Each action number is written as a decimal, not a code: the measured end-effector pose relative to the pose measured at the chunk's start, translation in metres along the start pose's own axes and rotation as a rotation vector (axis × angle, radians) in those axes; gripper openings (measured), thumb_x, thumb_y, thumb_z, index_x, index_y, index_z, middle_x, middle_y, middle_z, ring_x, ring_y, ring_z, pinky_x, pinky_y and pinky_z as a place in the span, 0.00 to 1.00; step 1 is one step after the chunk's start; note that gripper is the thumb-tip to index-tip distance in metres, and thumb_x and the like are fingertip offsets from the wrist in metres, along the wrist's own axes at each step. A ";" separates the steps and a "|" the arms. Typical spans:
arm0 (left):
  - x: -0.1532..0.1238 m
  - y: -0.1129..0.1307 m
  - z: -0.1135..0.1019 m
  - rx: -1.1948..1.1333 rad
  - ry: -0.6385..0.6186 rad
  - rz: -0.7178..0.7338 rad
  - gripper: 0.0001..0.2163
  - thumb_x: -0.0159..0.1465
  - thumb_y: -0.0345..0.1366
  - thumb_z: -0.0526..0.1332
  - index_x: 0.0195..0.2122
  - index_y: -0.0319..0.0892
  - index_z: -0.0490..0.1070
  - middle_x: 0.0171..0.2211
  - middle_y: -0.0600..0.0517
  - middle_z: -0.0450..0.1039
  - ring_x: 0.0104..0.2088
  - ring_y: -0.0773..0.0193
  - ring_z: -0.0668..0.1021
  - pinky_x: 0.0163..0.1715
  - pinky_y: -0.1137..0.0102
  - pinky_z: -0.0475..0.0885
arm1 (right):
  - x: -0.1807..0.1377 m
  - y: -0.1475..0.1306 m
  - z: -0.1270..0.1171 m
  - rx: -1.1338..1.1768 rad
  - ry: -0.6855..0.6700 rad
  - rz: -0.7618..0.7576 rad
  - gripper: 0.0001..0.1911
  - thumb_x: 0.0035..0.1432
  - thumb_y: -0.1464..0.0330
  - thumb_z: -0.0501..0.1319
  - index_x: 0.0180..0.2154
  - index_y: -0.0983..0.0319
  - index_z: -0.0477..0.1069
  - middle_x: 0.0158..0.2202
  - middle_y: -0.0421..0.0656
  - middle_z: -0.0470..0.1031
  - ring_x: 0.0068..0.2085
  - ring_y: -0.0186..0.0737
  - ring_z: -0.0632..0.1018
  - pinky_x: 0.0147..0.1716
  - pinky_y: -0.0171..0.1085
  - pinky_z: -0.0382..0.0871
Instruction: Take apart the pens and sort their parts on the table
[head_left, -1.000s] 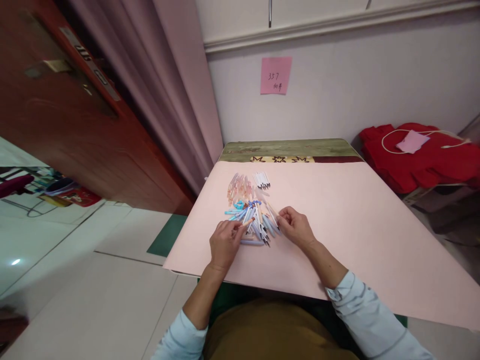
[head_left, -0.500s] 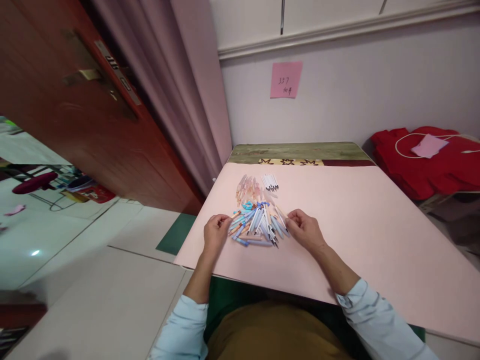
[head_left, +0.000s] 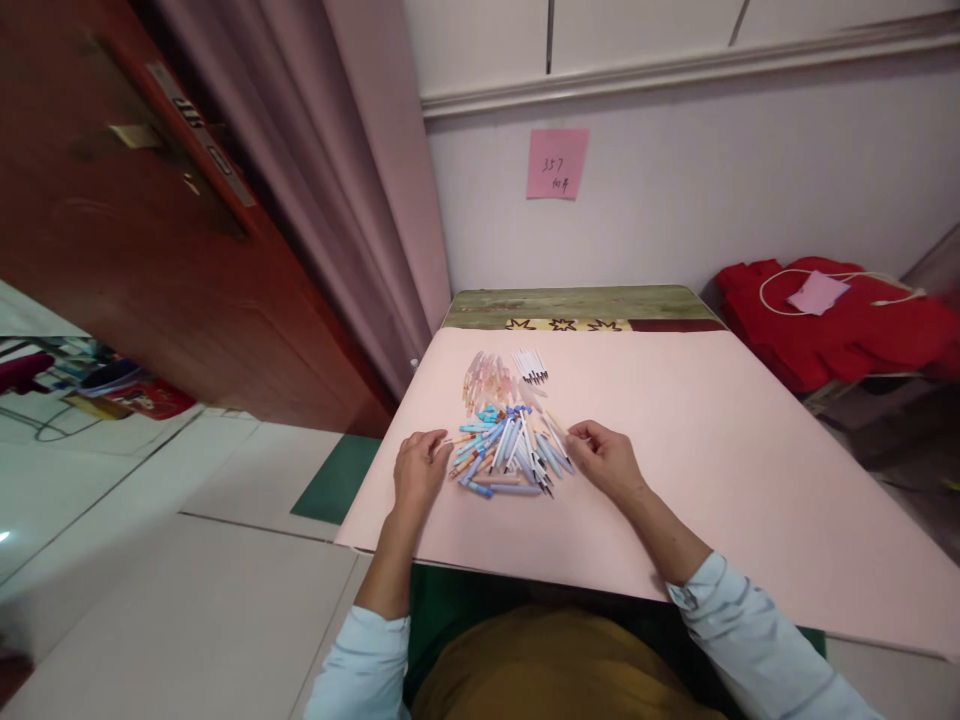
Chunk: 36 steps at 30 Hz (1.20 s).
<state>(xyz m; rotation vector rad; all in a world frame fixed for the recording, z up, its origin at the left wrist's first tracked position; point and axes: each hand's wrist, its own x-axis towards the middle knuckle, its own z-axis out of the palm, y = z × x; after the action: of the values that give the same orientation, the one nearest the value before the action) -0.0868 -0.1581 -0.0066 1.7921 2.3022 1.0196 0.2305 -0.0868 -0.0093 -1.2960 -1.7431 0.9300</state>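
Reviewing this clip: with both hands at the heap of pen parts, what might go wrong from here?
The pile of pen parts is tangled, so pulling one piece with the left hand may drag others along and scatter them. The pile lies toward the left edge of the pink sheet, so loose pieces could roll off to the floor. The right hand could nudge them into the sorted clear barrels.

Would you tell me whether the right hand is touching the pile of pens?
Touching: the head view shows the right hand with fingertips against the pile of pens.

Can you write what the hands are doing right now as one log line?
left hand: pinching a thin pen part, left of pen pile | right hand: fingers curled at pile's right edge | surface: pink sheet
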 end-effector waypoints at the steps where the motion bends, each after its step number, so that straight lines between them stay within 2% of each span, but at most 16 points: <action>1: -0.001 -0.001 0.000 -0.020 0.008 -0.003 0.11 0.62 0.41 0.60 0.42 0.45 0.78 0.38 0.46 0.76 0.41 0.54 0.75 0.44 0.62 0.69 | 0.000 0.001 0.000 0.003 0.005 0.001 0.12 0.56 0.59 0.59 0.33 0.60 0.75 0.20 0.36 0.68 0.22 0.33 0.66 0.21 0.32 0.58; 5: -0.004 0.002 -0.003 -0.114 0.084 -0.085 0.13 0.61 0.43 0.61 0.43 0.42 0.77 0.40 0.46 0.76 0.37 0.57 0.76 0.42 0.63 0.70 | 0.002 0.004 0.002 0.020 0.030 -0.004 0.11 0.56 0.60 0.60 0.32 0.60 0.75 0.20 0.36 0.67 0.22 0.32 0.65 0.22 0.31 0.58; 9: -0.009 0.024 -0.007 -0.120 0.171 -0.119 0.10 0.62 0.40 0.60 0.39 0.42 0.76 0.39 0.48 0.76 0.34 0.59 0.75 0.39 0.65 0.71 | 0.002 0.004 0.003 0.048 0.043 -0.021 0.09 0.55 0.62 0.60 0.31 0.61 0.73 0.20 0.36 0.68 0.22 0.32 0.65 0.22 0.31 0.58; 12: -0.013 0.055 -0.003 -0.119 0.097 -0.008 0.06 0.63 0.38 0.59 0.33 0.44 0.75 0.35 0.50 0.75 0.36 0.59 0.75 0.40 0.66 0.69 | 0.003 0.003 0.003 0.063 0.059 -0.020 0.07 0.54 0.64 0.61 0.31 0.61 0.73 0.21 0.36 0.69 0.23 0.32 0.66 0.22 0.31 0.59; 15: -0.015 0.090 0.006 -0.100 -0.017 0.043 0.05 0.61 0.34 0.61 0.29 0.45 0.73 0.34 0.50 0.75 0.39 0.59 0.75 0.41 0.67 0.68 | 0.003 0.003 0.003 0.084 0.072 -0.019 0.10 0.54 0.63 0.61 0.35 0.61 0.75 0.23 0.37 0.71 0.23 0.33 0.67 0.23 0.31 0.61; 20: -0.012 0.134 0.023 0.023 -0.204 0.011 0.07 0.63 0.36 0.60 0.28 0.44 0.72 0.31 0.50 0.74 0.37 0.59 0.75 0.37 0.67 0.65 | 0.005 0.007 0.002 0.020 0.084 -0.034 0.13 0.57 0.61 0.59 0.38 0.61 0.77 0.26 0.39 0.74 0.24 0.34 0.69 0.24 0.32 0.62; 25: -0.005 0.144 0.025 0.033 -0.203 -0.024 0.08 0.64 0.38 0.59 0.28 0.44 0.72 0.30 0.51 0.74 0.35 0.60 0.75 0.35 0.67 0.63 | 0.007 0.007 0.000 -0.029 0.175 -0.004 0.10 0.56 0.61 0.59 0.35 0.60 0.74 0.26 0.38 0.75 0.22 0.33 0.70 0.25 0.32 0.63; 27: -0.004 0.143 0.024 0.002 -0.173 -0.033 0.05 0.63 0.36 0.60 0.30 0.44 0.72 0.30 0.52 0.74 0.35 0.60 0.75 0.36 0.68 0.64 | 0.008 0.006 -0.003 -0.049 0.210 0.005 0.09 0.55 0.62 0.59 0.35 0.60 0.72 0.27 0.38 0.76 0.22 0.33 0.70 0.26 0.33 0.63; 31: 0.003 0.148 0.027 -0.012 -0.177 0.004 0.03 0.61 0.33 0.60 0.31 0.44 0.73 0.33 0.51 0.75 0.38 0.61 0.76 0.39 0.69 0.66 | 0.011 0.006 -0.009 -0.120 0.275 0.035 0.08 0.54 0.61 0.61 0.33 0.59 0.71 0.24 0.36 0.73 0.22 0.34 0.70 0.27 0.33 0.62; 34: 0.016 0.163 0.037 0.067 -0.237 0.045 0.05 0.61 0.35 0.59 0.31 0.44 0.75 0.34 0.50 0.76 0.39 0.60 0.77 0.39 0.68 0.67 | 0.013 0.010 -0.011 -0.045 0.304 0.032 0.13 0.54 0.60 0.61 0.40 0.59 0.73 0.29 0.38 0.75 0.23 0.33 0.70 0.27 0.33 0.64; 36: 0.029 0.177 0.045 0.150 -0.327 0.036 0.06 0.61 0.37 0.60 0.31 0.44 0.76 0.36 0.48 0.78 0.39 0.58 0.78 0.38 0.67 0.67 | 0.015 0.012 -0.012 0.024 0.306 0.007 0.19 0.55 0.60 0.60 0.47 0.60 0.72 0.33 0.39 0.76 0.24 0.33 0.70 0.28 0.33 0.65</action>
<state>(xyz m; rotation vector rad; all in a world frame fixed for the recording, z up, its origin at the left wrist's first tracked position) 0.0725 -0.0924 0.0597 1.8929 2.1988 0.5179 0.2432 -0.0687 -0.0128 -1.3510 -1.4868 0.7104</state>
